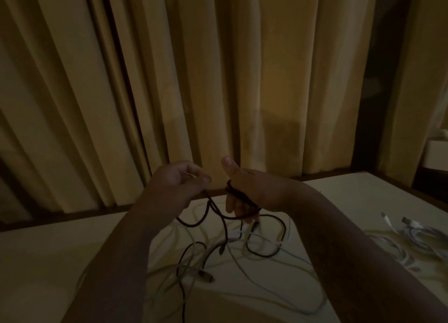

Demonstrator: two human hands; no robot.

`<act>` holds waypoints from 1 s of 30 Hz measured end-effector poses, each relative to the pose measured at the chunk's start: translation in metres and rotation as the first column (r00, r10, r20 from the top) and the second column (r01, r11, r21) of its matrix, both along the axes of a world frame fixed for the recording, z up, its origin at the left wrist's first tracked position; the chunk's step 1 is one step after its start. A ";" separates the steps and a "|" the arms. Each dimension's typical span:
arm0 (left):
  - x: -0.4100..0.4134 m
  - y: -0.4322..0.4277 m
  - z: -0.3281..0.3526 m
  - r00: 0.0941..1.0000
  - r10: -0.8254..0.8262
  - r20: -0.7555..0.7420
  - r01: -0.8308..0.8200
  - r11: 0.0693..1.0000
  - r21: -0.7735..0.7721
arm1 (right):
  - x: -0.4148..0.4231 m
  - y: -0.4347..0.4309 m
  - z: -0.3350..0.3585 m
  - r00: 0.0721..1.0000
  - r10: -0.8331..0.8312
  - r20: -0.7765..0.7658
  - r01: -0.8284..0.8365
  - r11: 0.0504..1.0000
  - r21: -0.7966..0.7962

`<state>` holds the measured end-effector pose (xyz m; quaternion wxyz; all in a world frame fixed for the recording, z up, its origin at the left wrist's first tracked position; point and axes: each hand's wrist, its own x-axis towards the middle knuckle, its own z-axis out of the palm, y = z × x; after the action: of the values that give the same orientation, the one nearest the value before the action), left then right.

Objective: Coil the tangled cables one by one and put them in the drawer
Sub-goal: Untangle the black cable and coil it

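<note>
A dark cable (238, 196) is held up over the middle of the bed (48, 250), towards its far edge. Several turns of it are wound round the right hand (244, 189), whose fingers (231, 205) are kept together and pointed down, with the thumb raised clear of the coils. The free length is pinched by the curled fingers (203, 178) of the left hand (179, 180), just beside the right.

From both hands the cable drops into a tangle (218, 250) of dark and pale cables spread loosely over the middle of the bed. It is crossed and looped there by other strands, so its far end cannot be traced. Near the right edge, well apart from the tangle, white cables (397, 237) are laid in a bunch. Curtains (218, 80) hang behind the far edge, and a pale box (436, 157) is seen beyond the far right corner.
</note>
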<state>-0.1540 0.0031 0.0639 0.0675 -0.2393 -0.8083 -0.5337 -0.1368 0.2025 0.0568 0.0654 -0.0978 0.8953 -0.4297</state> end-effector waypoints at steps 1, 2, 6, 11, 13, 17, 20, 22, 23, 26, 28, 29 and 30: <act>-0.002 -0.001 0.001 0.997 -0.017 0.071 0.008 0.991 0.133 | 0.000 0.001 0.000 1.000 0.017 0.021 -0.017 1.000 0.017; -0.005 -0.003 0.001 0.991 -0.028 0.129 -0.004 0.969 0.246 | 0.001 0.001 0.001 0.999 0.041 0.031 -0.042 0.999 0.021; -0.018 -0.010 0.001 0.961 -0.015 0.276 -0.148 0.816 0.558 | 0.000 0.006 0.001 0.994 0.108 -0.001 -0.108 0.993 -0.047; -0.025 -0.005 -0.005 0.908 -0.029 0.417 -0.259 0.745 0.615 | -0.006 0.009 -0.002 0.988 0.151 -0.043 -0.157 0.957 -0.245; -0.020 0.002 -0.005 0.896 -0.025 0.443 -0.269 0.763 0.587 | -0.006 0.009 -0.004 0.976 0.213 -0.035 -0.212 0.917 -0.339; -0.013 0.009 -0.004 0.903 0.019 0.428 -0.217 0.881 0.420 | -0.005 0.010 -0.002 0.978 0.210 0.003 -0.177 0.832 -0.526; -0.013 0.011 -0.005 0.966 0.180 0.186 -0.209 0.967 0.147 | -0.004 0.013 0.001 0.982 0.186 0.018 -0.140 0.793 -0.593; -0.011 0.013 -0.008 0.981 0.192 -0.011 -0.189 0.974 0.129 | -0.005 0.012 0.003 0.988 0.144 0.064 -0.074 0.783 -0.618; -0.009 0.014 -0.009 0.983 0.174 -0.067 -0.159 0.971 0.181 | -0.006 0.012 0.003 0.989 0.118 0.090 -0.037 0.784 -0.619; 0.000 0.019 -0.008 0.994 0.072 -0.084 -0.053 0.974 0.219 | -0.006 0.012 0.003 0.992 0.090 0.086 -0.014 0.763 -0.646; 0.005 0.023 -0.007 0.998 -0.046 -0.033 0.052 0.978 0.204 | -0.005 0.013 0.002 0.992 0.112 0.056 -0.046 0.739 -0.672; 0.006 0.025 -0.007 0.995 -0.097 -0.001 0.096 0.974 0.205 | -0.005 0.014 0.001 0.992 0.117 0.051 -0.052 0.733 -0.679; 0.007 0.028 -0.007 0.989 -0.140 0.038 0.127 0.963 0.239 | -0.005 0.014 0.000 0.991 0.117 0.058 -0.046 0.729 -0.683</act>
<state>-0.1466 0.0308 0.0573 0.0370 -0.2689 -0.7228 -0.6355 -0.1415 0.2162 0.0570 0.0874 -0.1334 0.6668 -0.7280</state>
